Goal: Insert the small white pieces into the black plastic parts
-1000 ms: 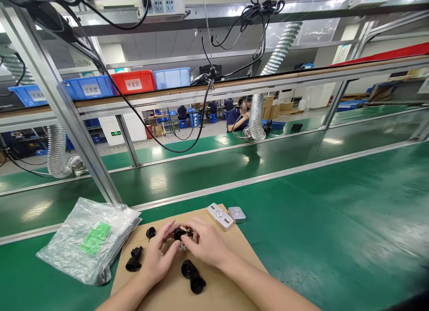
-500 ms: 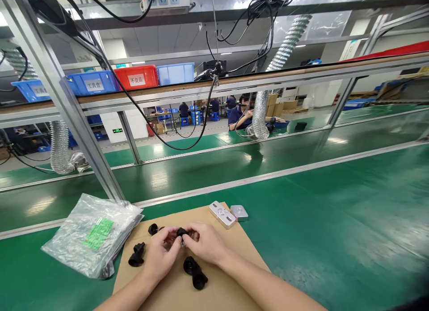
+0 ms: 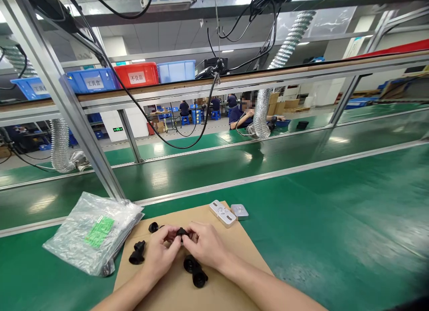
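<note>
Between my two hands, above the cardboard sheet (image 3: 231, 253), is a small black plastic part (image 3: 182, 231). The fingers of my left hand (image 3: 163, 250) close on its left side, and my right hand (image 3: 206, 246) pinches it from the right. Much of the part is hidden by my fingertips. Just below my hands lies a pair of black cup-shaped parts (image 3: 196, 271). More black parts (image 3: 137, 253) rest to the left of my left hand, and another black round piece (image 3: 153, 227) sits behind it, partly next to my fingers.
Silver metal blocks (image 3: 222, 213) lie at the cardboard's back right edge. A clear plastic bag (image 3: 92, 235) with a green label lies at left on the green table (image 3: 318, 226). A metal post (image 3: 83, 136) rises behind it. A person (image 3: 241, 116) sits across the bench.
Both hands stay in nearly the same place, still gripping the black part. The view has shifted very slightly; the loose parts have not moved on the cardboard.
</note>
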Tool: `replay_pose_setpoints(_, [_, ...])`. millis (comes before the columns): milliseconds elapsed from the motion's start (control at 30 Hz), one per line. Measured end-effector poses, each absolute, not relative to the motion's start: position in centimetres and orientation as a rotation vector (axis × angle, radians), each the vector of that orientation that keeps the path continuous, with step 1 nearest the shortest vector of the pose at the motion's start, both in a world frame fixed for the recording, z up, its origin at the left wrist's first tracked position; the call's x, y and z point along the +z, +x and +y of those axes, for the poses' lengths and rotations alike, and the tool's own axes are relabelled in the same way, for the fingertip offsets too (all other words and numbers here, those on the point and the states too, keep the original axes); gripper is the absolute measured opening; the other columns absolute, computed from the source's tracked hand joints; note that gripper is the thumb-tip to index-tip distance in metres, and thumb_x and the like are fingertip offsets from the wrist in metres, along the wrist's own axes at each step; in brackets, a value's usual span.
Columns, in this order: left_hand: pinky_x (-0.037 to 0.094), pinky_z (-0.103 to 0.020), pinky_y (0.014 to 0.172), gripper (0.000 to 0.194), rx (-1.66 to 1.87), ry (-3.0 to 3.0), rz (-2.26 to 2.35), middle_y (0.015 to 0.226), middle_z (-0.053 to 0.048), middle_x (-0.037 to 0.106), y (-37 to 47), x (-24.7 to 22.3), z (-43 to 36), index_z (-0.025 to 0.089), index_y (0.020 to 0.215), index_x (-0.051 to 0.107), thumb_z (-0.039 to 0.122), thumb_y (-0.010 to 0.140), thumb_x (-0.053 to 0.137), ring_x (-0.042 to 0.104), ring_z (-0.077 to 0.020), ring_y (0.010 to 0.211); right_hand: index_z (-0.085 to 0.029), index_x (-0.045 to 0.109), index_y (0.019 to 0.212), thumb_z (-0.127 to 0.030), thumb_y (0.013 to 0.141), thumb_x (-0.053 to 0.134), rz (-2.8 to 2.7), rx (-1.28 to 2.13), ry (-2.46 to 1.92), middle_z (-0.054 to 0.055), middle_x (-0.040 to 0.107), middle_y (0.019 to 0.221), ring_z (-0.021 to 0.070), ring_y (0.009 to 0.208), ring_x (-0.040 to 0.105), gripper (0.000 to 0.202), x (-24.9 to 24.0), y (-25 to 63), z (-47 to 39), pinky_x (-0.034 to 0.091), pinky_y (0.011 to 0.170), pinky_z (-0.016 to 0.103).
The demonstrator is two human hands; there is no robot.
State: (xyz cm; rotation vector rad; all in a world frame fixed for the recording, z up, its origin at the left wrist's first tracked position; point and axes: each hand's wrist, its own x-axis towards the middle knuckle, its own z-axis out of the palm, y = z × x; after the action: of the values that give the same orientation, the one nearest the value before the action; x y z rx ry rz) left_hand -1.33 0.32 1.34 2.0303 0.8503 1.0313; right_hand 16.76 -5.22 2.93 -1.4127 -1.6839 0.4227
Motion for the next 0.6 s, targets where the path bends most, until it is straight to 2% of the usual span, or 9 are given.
replay_pose_setpoints(100, [0.051,-0.031,0.072,0.014,1.003,2.066,0.841,0.089,-0.004,0.070,-1.5,1.4,0.5,0.019,0.101,0.067,0.025,0.092,0.058,0.065,-0.0205,0.078,-0.019,0.062,0.072,-0.023,0.086,0.061,-1.709,0.520,-1.447,-0.002,0.063,0.066,0.0124,0.060,0.054,0.015,3.1,17.3,-5.2,0.035,0.056,0.023])
replay_pose_setpoints(200, [0.050,-0.032,0.071,0.017,0.964,2.194,0.793,0.091,-0.005,0.069,-1.9,1.8,1.0,0.019,0.104,0.066,0.021,0.090,0.055,0.063,-0.0207,0.078,-0.020,0.071,0.082,-0.028,0.087,0.065,-1.856,0.736,-1.358,-0.002,0.066,0.069,0.0135,0.063,0.057,0.011,3.4,18.5,-4.8,0.037,0.056,0.023])
replay_pose_setpoints(300, [0.048,-0.033,0.075,0.021,0.856,2.361,0.656,0.090,-0.006,0.068,-2.4,2.4,1.3,0.020,0.102,0.067,0.017,0.089,0.051,0.062,-0.0214,0.080,-0.021,0.075,0.089,-0.034,0.092,0.063,-1.848,0.734,-1.375,-0.001,0.071,0.076,0.0151,0.067,0.061,0.018,3.5,19.8,-4.2,0.039,0.059,0.024])
replay_pose_setpoints(367, [0.047,-0.034,0.077,0.021,0.739,2.431,0.549,0.089,-0.005,0.068,-2.7,2.8,1.4,0.020,0.098,0.067,0.015,0.088,0.050,0.063,-0.0217,0.083,-0.021,0.076,0.087,-0.030,0.094,0.058,-1.773,0.620,-1.479,0.000,0.073,0.080,0.0158,0.069,0.062,0.021,3.4,20.5,-3.7,0.039,0.060,0.025])
replay_pose_setpoints(467, [0.047,-0.034,0.081,0.022,0.606,2.475,0.441,0.093,-0.006,0.072,-3.2,2.8,1.0,0.021,0.102,0.068,0.017,0.088,0.051,0.066,-0.0224,0.086,-0.022,0.077,0.089,-0.021,0.090,0.057,-1.750,0.511,-1.564,0.001,0.075,0.082,0.0159,0.071,0.064,0.021,3.3,21.2,-3.3,0.038,0.061,0.025])
replay_pose_setpoints(600, [0.047,-0.035,0.086,0.025,0.588,2.439,0.457,0.098,-0.006,0.075,-3.5,2.3,0.6,0.022,0.111,0.069,0.026,0.096,0.049,0.069,-0.0236,0.091,-0.020,0.072,0.075,-0.010,0.082,0.055,-1.907,0.413,-1.613,-0.001,0.071,0.069,0.0141,0.062,0.057,0.021,3.4,21.7,-3.5,0.030,0.055,0.027])
